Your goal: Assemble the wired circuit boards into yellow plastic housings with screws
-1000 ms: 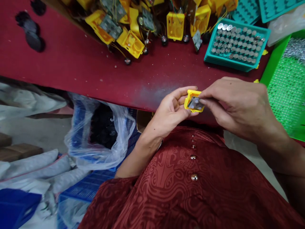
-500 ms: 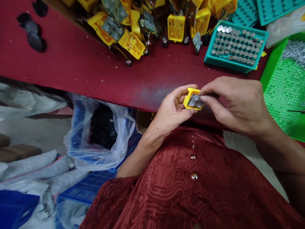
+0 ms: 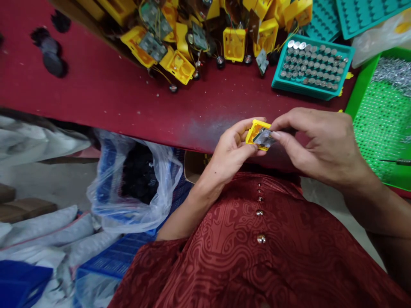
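My left hand [image 3: 233, 143] is closed around a small yellow plastic case [image 3: 249, 136], its open side facing up. A circuit board [image 3: 263, 138] lies tilted at the case's mouth, partly inside. My right hand [image 3: 316, 143] pinches the board's right edge between thumb and forefinger. Both hands are above the front edge of the red table [image 3: 144, 102]. Farther back, a heap of yellow cases [image 3: 234, 44] has boards and small round parts hanging on wires.
A teal tray [image 3: 276, 85] of silver button cells stands at the back right. Beyond my right hand is a green basket [image 3: 356, 92] with metal pieces and a thin tool [image 3: 403, 162]. Left below the table, a plastic-lined blue crate [image 3: 105, 171] holds black parts.
The board sits a little more tilted and farther right in the case. Both hands keep their hold, and the view has shifted slightly.
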Demonstrator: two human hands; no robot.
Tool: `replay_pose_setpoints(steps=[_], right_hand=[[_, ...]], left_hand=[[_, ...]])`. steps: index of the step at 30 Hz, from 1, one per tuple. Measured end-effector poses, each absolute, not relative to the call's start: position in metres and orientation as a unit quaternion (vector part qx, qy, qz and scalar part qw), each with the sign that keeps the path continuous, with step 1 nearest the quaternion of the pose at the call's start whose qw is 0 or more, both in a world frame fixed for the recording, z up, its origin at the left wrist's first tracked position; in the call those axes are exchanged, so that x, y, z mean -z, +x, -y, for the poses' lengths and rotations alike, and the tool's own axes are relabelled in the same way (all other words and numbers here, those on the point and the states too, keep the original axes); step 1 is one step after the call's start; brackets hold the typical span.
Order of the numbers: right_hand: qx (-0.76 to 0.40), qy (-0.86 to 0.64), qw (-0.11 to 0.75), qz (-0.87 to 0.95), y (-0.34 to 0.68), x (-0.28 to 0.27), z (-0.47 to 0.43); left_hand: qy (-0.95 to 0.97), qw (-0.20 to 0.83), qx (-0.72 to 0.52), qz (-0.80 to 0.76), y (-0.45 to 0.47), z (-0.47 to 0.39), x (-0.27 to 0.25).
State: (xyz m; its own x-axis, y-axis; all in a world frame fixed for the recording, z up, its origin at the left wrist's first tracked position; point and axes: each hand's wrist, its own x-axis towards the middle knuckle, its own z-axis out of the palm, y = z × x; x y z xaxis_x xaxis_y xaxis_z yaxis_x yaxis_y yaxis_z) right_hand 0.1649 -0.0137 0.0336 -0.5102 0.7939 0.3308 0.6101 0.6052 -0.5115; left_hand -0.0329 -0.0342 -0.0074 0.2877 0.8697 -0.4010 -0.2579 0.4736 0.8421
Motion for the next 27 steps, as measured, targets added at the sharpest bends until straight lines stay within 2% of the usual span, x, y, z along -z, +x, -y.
replay_pose_setpoints(steps=[12, 20, 24, 27], right_hand=[[-0.101, -0.401, 0.199, 0.889, 0.164, -0.035, 0.015], [-0.083, -0.367, 0.228, 0.898, 0.160, -0.033, 0.016], [-0.068, -0.388, 0.180, 0.901, 0.159, -0.035, 0.020], [-0.061, -0.424, 0.233, 0.873, 0.158, -0.031, 0.024]], left_hand=[[0.361, 0.732, -0.373, -0.442, -0.034, 0.037, -0.001], [0.356, 0.730, -0.376, -0.447, -0.035, 0.038, -0.003], [0.326, 0.745, -0.376, -0.443, -0.034, 0.038, 0.001], [0.289, 0.768, -0.377, -0.431, -0.031, 0.037, 0.004]])
